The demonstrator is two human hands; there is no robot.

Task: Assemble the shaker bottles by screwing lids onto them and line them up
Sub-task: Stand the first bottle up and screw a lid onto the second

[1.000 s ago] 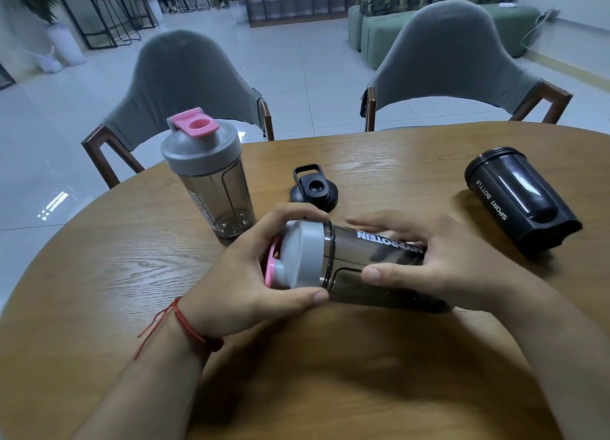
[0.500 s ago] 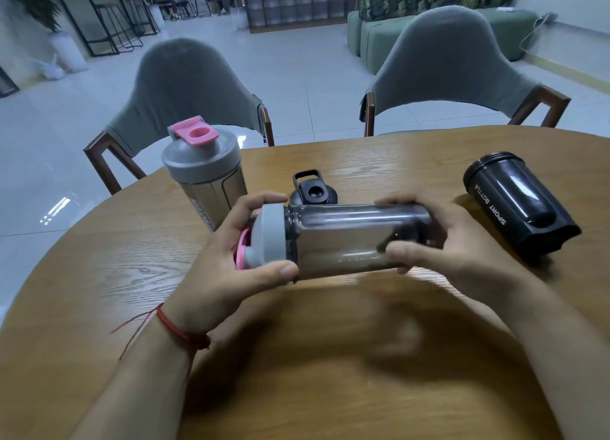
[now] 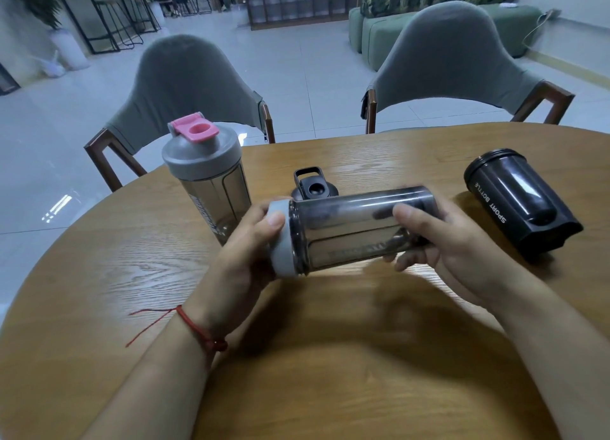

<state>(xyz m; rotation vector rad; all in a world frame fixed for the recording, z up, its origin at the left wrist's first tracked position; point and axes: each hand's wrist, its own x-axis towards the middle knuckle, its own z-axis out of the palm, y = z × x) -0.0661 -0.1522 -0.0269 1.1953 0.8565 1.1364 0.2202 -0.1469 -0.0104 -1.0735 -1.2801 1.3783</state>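
wooden table [image 3: 138,274] | upright bottle [image 3: 211,182] | black lid [image 3: 313,185], apparently loose | lying black bottle [image 3: 518,205]

Grey lid [image 3: 281,238], smoky bottle [image 3: 356,228]

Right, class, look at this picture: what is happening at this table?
A person holds a smoky clear bottle sideways above the wooden table. The left hand grips its grey lid and the right hand holds the base end. A finished bottle with a grey and pink lid stands upright at the back left. A black lid sits loose behind the hands, and a black bottle lies on its side at the right, without a lid.
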